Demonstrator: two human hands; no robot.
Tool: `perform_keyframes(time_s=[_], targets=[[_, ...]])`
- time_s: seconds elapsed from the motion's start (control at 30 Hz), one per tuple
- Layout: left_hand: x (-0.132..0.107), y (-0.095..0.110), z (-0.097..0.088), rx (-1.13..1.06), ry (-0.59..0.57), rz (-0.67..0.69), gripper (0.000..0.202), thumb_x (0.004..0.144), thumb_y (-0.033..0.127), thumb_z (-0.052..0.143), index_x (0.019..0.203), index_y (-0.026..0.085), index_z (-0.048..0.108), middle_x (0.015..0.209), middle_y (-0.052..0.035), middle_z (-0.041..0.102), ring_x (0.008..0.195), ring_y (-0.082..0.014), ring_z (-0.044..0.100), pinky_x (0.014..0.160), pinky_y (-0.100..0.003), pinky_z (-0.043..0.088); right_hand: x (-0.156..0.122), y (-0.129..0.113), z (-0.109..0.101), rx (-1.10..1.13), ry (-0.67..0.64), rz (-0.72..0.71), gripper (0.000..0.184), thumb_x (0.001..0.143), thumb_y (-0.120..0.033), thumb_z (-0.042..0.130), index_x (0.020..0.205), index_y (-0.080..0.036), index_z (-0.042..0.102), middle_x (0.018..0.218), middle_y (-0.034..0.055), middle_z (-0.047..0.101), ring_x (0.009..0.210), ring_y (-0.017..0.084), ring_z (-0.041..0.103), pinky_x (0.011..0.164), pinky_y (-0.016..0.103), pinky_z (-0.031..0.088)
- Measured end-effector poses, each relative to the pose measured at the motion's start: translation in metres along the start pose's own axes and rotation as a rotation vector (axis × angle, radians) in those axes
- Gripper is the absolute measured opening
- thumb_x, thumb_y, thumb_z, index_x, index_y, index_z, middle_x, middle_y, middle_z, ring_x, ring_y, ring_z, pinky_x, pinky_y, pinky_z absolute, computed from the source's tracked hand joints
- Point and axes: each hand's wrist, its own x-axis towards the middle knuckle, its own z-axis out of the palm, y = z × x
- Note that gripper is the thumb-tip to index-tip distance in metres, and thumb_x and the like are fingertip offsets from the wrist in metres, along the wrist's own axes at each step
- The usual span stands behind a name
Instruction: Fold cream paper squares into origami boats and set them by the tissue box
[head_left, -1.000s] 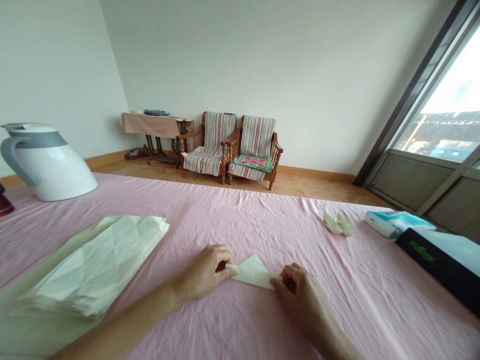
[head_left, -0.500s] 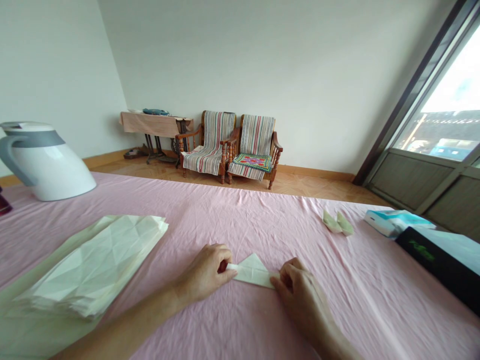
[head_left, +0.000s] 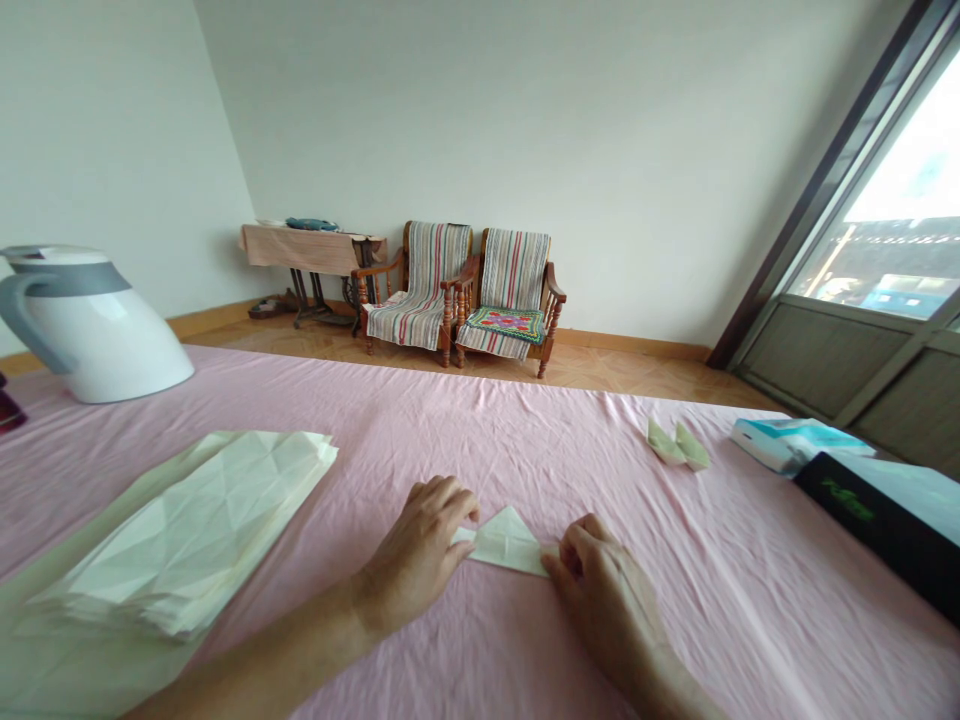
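A small piece of folded paper (head_left: 508,542), pale and peaked in the middle with a flat strip along its lower edge, lies on the pink cloth between my hands. My left hand (head_left: 420,540) has its thumb on the paper's left end, with the fingers curled above it. At the right end, my right hand (head_left: 600,570) pinches the paper between thumb and fingers. A finished-looking folded paper shape (head_left: 677,446) with two raised points stands farther off to the right.
A stack of creased paper sheets (head_left: 217,510) lies on the left. Behind it stands a white and grey jug (head_left: 120,330). On the right are a blue-and-white packet (head_left: 795,440) and a black box (head_left: 862,510). Two wooden chairs (head_left: 480,290) stand beyond the table.
My left hand has shifted slightly right and its fingers have moved over the paper's left end. My right hand stays almost where it was, still on the right end.
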Motion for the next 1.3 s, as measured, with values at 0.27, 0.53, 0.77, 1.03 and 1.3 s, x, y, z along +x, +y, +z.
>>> perform_keyframes(time_s=[0.27, 0.53, 0.77, 1.03, 1.3], targets=[[-0.005, 0.008, -0.006, 0.281, -0.228, 0.393, 0.014, 0.094, 0.009, 0.05, 0.101, 0.018, 0.059, 0.089, -0.0031, 0.058, 0.082, -0.0198, 0.05, 0.076, -0.032, 0.038, 0.002, 0.005, 0.005, 0.063, 0.011, 0.011, 0.013, 0.087, -0.018, 0.053, 0.075, -0.022, 0.054, 0.08, 0.0014, 0.058, 0.065, 0.016, 0.056, 0.06, 0.027, 0.038], [-0.01, 0.004, -0.006, 0.373, -0.218, 0.442, 0.029, 0.098, 0.016, 0.044, 0.125, 0.023, 0.052, 0.096, -0.0055, 0.055, 0.09, -0.0233, 0.049, 0.081, -0.038, 0.036, -0.009, 0.006, 0.015, -0.059, 0.335, -0.431, 0.027, 0.088, -0.011, 0.046, 0.105, -0.024, 0.062, 0.109, 0.004, 0.068, 0.103, 0.023, 0.06, 0.084, 0.037, 0.041], [-0.006, 0.009, -0.015, 0.365, -0.254, 0.438, 0.017, 0.095, 0.013, 0.047, 0.102, 0.018, 0.062, 0.097, -0.0063, 0.058, 0.091, -0.0225, 0.05, 0.082, -0.036, 0.037, -0.017, -0.006, 0.064, -0.106, 0.516, -0.661, 0.034, 0.092, -0.02, 0.044, 0.121, -0.012, 0.058, 0.119, 0.0105, 0.067, 0.117, 0.023, 0.057, 0.096, 0.038, 0.04], [-0.009, 0.007, -0.016, 0.334, -0.292, 0.407, 0.023, 0.089, 0.008, 0.05, 0.109, 0.014, 0.06, 0.097, -0.0086, 0.06, 0.091, -0.0237, 0.052, 0.084, -0.037, 0.041, -0.029, 0.002, 0.044, -0.482, 0.336, -0.705, 0.046, 0.09, -0.04, 0.053, 0.119, -0.006, 0.063, 0.12, 0.0198, 0.063, 0.112, 0.028, 0.061, 0.087, 0.034, 0.05], [-0.006, 0.003, -0.02, 0.253, -0.313, 0.305, 0.014, 0.092, 0.01, 0.051, 0.087, 0.012, 0.064, 0.09, -0.0068, 0.059, 0.085, -0.0196, 0.054, 0.076, -0.028, 0.044, -0.038, -0.013, 0.031, -0.496, 0.17, -0.354, 0.048, 0.09, -0.046, 0.053, 0.112, -0.006, 0.069, 0.115, 0.0232, 0.065, 0.109, 0.033, 0.062, 0.089, 0.042, 0.05]])
